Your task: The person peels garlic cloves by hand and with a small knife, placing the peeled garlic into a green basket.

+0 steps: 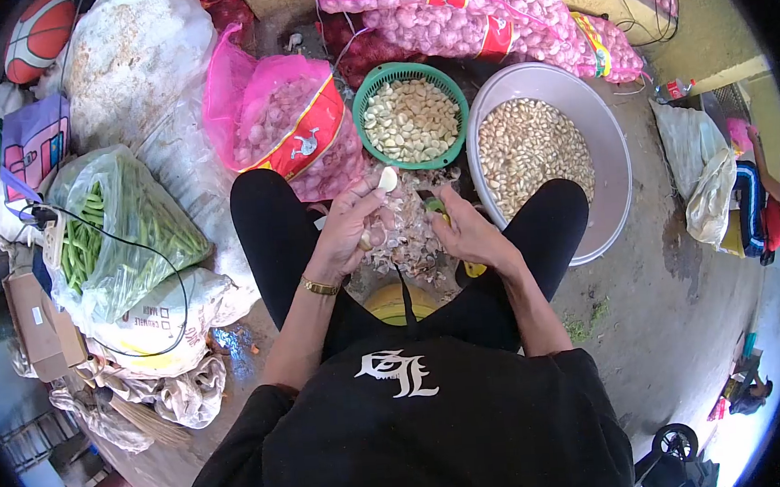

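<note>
My left hand is closed, pinching a pale peeled garlic clove between thumb and fingertips. More cloves seem to sit in its palm, partly hidden by the fingers. Close by, my right hand is wrapped around a small green-handled tool; its working end is too small to make out. Below both hands lies a heap of papery garlic skins. Just beyond them stands a green plastic basket of peeled cloves. To its right, a large grey-white basin holds many unpeeled cloves.
An open pink mesh sack of garlic stands left of the basket. Full garlic sacks line the back. Further left are a plastic bag of green beans, a cardboard box and a basketball. Other people are at the right edge.
</note>
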The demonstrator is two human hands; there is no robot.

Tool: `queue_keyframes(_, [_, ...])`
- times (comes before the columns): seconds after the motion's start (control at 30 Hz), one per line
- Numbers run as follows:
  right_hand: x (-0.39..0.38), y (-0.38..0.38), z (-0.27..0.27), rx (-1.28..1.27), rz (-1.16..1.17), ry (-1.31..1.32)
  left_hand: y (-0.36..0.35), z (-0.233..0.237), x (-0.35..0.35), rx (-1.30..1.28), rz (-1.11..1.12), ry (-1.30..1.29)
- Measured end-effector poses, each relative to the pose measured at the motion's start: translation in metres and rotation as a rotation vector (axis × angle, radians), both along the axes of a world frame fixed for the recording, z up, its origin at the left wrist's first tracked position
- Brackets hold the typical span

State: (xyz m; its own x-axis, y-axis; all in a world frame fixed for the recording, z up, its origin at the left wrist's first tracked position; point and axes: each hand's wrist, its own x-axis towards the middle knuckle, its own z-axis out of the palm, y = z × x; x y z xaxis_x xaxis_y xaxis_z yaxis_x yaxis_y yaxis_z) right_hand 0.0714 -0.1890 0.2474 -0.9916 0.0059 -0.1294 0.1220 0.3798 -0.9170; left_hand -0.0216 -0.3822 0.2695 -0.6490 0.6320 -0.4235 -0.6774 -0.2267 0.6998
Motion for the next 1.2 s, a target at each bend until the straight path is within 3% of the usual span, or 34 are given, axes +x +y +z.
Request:
queue_keyframes(0.07, [-0.003, 0.000, -0.001, -0.027, 0.028, -0.035, -0.001, -0.003, 0.000, 0.014, 0.006, 0.018])
queue_keyframes(0.13, [-0.008, -0.006, 0.001, -0.242, -0.094, 0.003, -0.001, -0.006, 0.001, 0.030, 0.010, 0.036])
queue_keyframes(0.27, [-0.018, -0.017, 0.034, -0.147, -0.216, 0.113, -0.003, -0.018, 0.001, -0.025, 0.006, 0.111])
queue_keyframes(0.33, [-0.026, -0.018, 0.039, -0.281, -0.208, 0.007, -0.003, -0.020, 0.002, -0.068, -0.023, 0.193])
queue_keyframes(0.47, [-0.031, -0.018, 0.031, -0.302, -0.187, -0.097, -0.002, -0.022, 0.003, -0.203, -0.034, 0.373])
queue_keyframes(0.57, [-0.030, -0.020, 0.012, -0.506, -0.194, 0.077, -0.001, -0.018, 0.004, -0.231, -0.018, 0.433])
queue_keyframes(0.63, [-0.026, -0.020, 0.017, -0.639, -0.300, -0.162, -0.001, -0.020, 0.004, -0.241, -0.011, 0.441])
queue_keyframes(0.73, [-0.029, -0.010, 0.022, -0.719, -0.410, -0.133, -0.004, -0.029, 0.004, -0.256, -0.010, 0.462])
queue_keyframes(0.8, [-0.026, -0.002, 0.026, -0.669, -0.377, -0.181, -0.008, -0.026, 0.007, -0.600, -0.194, 0.621])
queue_keyframes(0.83, [-0.026, -0.001, 0.027, -0.667, -0.356, -0.188, -0.008, -0.038, 0.009, -0.599, -0.195, 0.621])
queue_keyframes(0.9, [-0.026, 0.000, 0.031, -0.664, -0.334, -0.194, -0.003, -0.057, 0.012, -0.679, -0.015, 1.318])
queue_keyframes(0.93, [-0.027, -0.003, 0.036, -0.643, -0.349, -0.170, -0.003, -0.052, 0.010, -0.680, -0.014, 1.320])
queue_keyframes(1.0, [-0.026, -0.004, 0.036, -0.622, -0.367, -0.150, -0.003, -0.037, 0.010, -0.733, -0.287, 1.047])
queue_keyframes(1.13, [-0.026, 0.000, 0.028, -0.750, -0.326, -0.204, -0.003, -0.049, 0.007, -0.666, -0.187, 1.188])
queue_keyframes(1.2, [-0.026, 0.001, 0.029, -0.795, -0.307, -0.196, 0.001, -0.048, 0.007, -0.415, -0.046, 1.021])
